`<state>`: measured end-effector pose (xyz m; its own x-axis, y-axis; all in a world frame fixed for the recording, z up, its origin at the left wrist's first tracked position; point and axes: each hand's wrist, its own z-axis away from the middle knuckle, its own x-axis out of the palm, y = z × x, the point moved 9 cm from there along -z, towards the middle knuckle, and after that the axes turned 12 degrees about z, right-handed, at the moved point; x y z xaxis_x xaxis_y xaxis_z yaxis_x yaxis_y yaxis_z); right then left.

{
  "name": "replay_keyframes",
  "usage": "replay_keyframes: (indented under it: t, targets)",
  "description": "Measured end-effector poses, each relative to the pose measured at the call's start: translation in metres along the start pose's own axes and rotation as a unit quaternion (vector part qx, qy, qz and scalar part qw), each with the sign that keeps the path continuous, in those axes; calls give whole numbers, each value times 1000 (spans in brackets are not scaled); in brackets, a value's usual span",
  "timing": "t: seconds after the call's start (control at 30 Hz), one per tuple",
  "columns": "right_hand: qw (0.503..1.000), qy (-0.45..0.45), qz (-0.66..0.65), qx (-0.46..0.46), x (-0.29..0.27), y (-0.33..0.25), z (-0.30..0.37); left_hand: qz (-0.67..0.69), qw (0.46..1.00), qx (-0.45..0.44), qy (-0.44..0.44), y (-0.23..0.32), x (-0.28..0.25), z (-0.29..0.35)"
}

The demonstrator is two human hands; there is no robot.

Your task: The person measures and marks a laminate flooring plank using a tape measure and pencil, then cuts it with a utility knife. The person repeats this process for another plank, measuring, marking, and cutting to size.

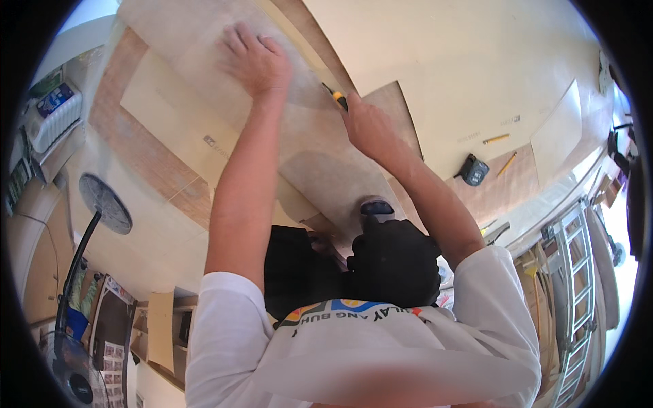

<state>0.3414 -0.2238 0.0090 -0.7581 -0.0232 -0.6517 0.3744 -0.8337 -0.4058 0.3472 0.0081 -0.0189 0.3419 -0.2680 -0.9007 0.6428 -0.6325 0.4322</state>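
My left hand [257, 62] lies palm down on a long, pale brown sheet [316, 173], its fingers spread and slightly blurred. To its right, my right hand [374, 129] is closed around a hand tool [339, 99] with a yellow and black handle. A narrow dark tip points up and left from the tool, near the sheet's right edge. Its exact kind is hard to make out. One of my feet [376, 207] rests on the sheet close to my black-clad knee.
A black tape measure [473, 170] and two yellow pencil-like sticks [496, 139] lie at right on more sheets. Farther right stands a metal ladder [578, 285]. A stand fan's round base [105, 202] is at left. Beyond it sits a white plastic-wrapped pack [54, 119].
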Motion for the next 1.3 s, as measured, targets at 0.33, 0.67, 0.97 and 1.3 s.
replay_keyframes:
  t: [0.33, 0.67, 0.97, 1.3]
  targets:
    - [989, -105, 26, 96, 91, 94, 138, 22, 999, 27, 25, 1, 0, 0]
    - [988, -69, 13, 139, 153, 150, 224, 5, 998, 46, 35, -3, 3, -3]
    - [991, -76, -28, 110, 42, 99, 163, -8, 998, 54, 43, -7, 3, -6]
    - [976, 184, -40, -113, -95, -112, -161, -13, 998, -26, -60, -5, 8, 1]
